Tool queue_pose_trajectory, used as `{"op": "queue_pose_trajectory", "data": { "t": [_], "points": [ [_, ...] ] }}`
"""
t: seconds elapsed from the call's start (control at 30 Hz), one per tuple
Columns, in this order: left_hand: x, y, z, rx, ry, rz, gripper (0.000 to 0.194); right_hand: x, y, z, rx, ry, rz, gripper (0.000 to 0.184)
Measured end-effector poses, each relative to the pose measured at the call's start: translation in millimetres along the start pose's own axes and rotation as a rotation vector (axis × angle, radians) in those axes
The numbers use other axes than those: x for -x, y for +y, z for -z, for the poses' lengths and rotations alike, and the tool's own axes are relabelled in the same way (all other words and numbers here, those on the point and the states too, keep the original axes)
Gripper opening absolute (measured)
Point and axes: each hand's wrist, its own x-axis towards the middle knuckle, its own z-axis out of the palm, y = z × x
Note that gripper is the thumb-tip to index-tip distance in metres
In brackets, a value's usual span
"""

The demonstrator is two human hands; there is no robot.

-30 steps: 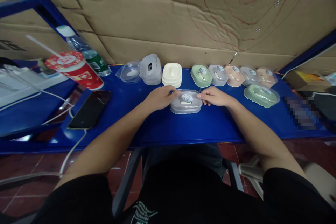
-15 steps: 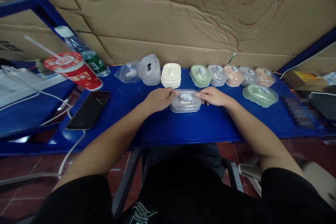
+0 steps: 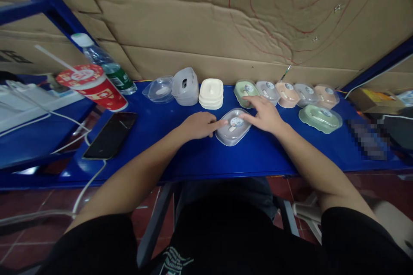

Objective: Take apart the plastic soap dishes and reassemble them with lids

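Note:
A grey oval plastic box with a clear lid lies on the blue table, turned at an angle. A round label and a small white piece show under or on its lid. My left hand is at the box's left edge, one digit stretched onto the lid and the others partly bent, not gripping it. My right hand is spread over the box's right side, thumb at the lid. Its fingers reach out in front of a green box in the back row.
Along the back stand a clear lid, a translucent container, stacked cream lids and several boxes, among them a peach one. Another green box sits right. A phone, red cup and bottle stand left.
The grey box has turned from lying straight across to slanted, and shifted slightly right and nearer. My right hand has opened from its edge grip and spread; my left hand has loosened.

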Motion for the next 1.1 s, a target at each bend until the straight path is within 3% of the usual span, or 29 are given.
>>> {"op": "queue_pose_trajectory", "data": {
  "t": [0.1, 0.23, 0.33, 0.4, 0.5, 0.63, 0.73, 0.9, 1.0, 1.1],
  "points": [
    [-0.6, -2.6, -2.1, 0.061, 0.002, -0.089, 0.06, -0.6, 4.1, 13.5, -0.156, -0.206, 0.192, 0.065],
    [0.6, -3.2, -1.7, 0.012, 0.061, -0.119, 0.053, 4.9, 33.0, 44.3, -0.337, -0.371, 0.131, 0.046],
    [2.3, -1.7, -1.0, -0.044, 0.06, -0.118, 0.057, 12.2, 50.8, 70.1, -0.29, -0.382, 0.052, 0.033],
    [2.8, -0.9, -1.0, -0.084, 0.06, -0.123, 0.06, 15.2, 48.4, 79.4, -0.216, -0.271, 0.025, 0.023],
    [1.8, -1.6, -1.7, -0.159, 0.074, -0.114, 0.062, 16.1, 20.3, 74.7, -0.152, -0.127, 0.045, 0.015],
    [-1.1, -5.7, -1.2, -0.223, 0.106, -0.089, 0.059, 14.8, -24.3, 50.9, -0.252, -0.394, 0.138, 0.02],
    [-2.3, -9.1, 1.7, -0.264, 0.175, -0.041, 0.054, 14.7, -26.9, 42.2, -0.172, -0.498, 0.112, 0.024],
    [-2.9, -13.2, 6.9, -0.295, 0.245, 0.029, 0.046, 15.2, 7.5, 48.2, 0.11, -0.412, -0.084, 0.036],
    [-4.2, -14.8, 6.2, -0.289, 0.25, 0.037, 0.046, 12.4, 9.6, 41.1, 0.214, -0.224, -0.125, 0.039],
    [-5.9, -15.8, 3.5, -0.273, 0.287, 0.037, 0.054, 7.7, -5.5, 17.3, 0.066, 0.023, -0.099, 0.036]
  ]
}}
